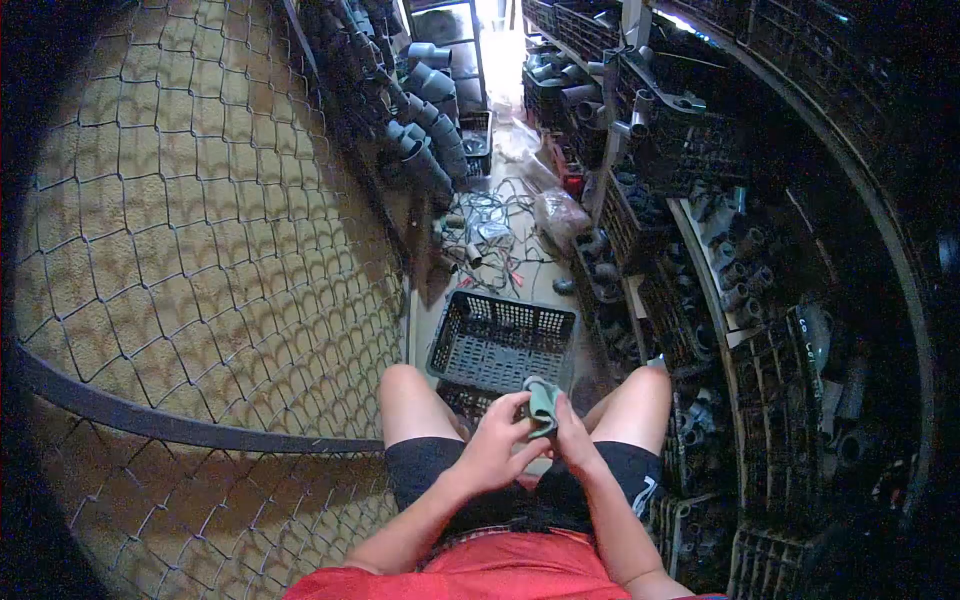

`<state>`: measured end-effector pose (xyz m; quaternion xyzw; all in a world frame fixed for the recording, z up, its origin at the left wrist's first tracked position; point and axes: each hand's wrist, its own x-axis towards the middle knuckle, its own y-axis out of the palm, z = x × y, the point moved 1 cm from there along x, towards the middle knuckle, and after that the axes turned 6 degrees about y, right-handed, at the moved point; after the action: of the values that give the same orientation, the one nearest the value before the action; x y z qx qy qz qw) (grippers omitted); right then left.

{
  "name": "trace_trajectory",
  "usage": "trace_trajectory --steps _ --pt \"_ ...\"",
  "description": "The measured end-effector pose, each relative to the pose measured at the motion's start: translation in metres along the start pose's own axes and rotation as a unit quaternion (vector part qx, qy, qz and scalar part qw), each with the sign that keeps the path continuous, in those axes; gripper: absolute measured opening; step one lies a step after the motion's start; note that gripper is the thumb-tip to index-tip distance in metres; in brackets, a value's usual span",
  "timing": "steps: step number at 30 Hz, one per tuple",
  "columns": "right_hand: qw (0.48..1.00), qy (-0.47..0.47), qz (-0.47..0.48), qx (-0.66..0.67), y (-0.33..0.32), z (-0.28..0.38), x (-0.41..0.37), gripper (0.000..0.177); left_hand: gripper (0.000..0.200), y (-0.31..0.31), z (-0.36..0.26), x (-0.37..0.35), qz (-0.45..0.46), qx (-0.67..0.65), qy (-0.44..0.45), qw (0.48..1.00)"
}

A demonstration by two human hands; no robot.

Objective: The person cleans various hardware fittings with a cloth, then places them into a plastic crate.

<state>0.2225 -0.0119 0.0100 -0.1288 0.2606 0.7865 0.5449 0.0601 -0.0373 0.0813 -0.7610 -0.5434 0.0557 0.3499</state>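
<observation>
Between left hand [492, 442] and right hand [577, 437], a green cloth [543, 401].

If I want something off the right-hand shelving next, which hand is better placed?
Right, probably: the right hand is nearer that shelving, while the left hand would have to cross over. Both are at the green cloth, though.

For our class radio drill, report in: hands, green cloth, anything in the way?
Left hand against the green cloth, right hand holding it. Pale rim at cloth's top, item unclear. Black crate beyond the hands, nothing visibly blocking them.
</observation>
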Motion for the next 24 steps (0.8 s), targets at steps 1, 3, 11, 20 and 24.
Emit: trace_trajectory --steps 1,3,11,20,24 --pt "0.999 -0.016 -0.031 -0.003 0.0 -0.006 0.005 0.06 0.029 0.002 0.001 -0.002 0.001 0.002 0.0 1.0" --pt "0.991 -0.097 -0.075 -0.058 0.003 -0.018 0.011 0.062 0.029 0.004 0.006 -0.008 0.012 -0.064 0.035 0.997" --pt "0.883 -0.142 -0.047 -0.445 0.024 0.03 -0.021 0.051 0.03 -0.002 0.019 -0.016 0.104 -0.039 0.012 0.994" --pt "0.897 0.308 0.309 0.071 -0.007 -0.022 -0.008 0.057 0.024 -0.001 -0.006 -0.004 0.146 -0.026 0.116 0.982" --pt "0.977 0.148 0.136 0.07 0.009 -0.024 0.0 0.051 0.039 -0.012 -0.014 0.006 0.145 0.076 0.116 0.98"
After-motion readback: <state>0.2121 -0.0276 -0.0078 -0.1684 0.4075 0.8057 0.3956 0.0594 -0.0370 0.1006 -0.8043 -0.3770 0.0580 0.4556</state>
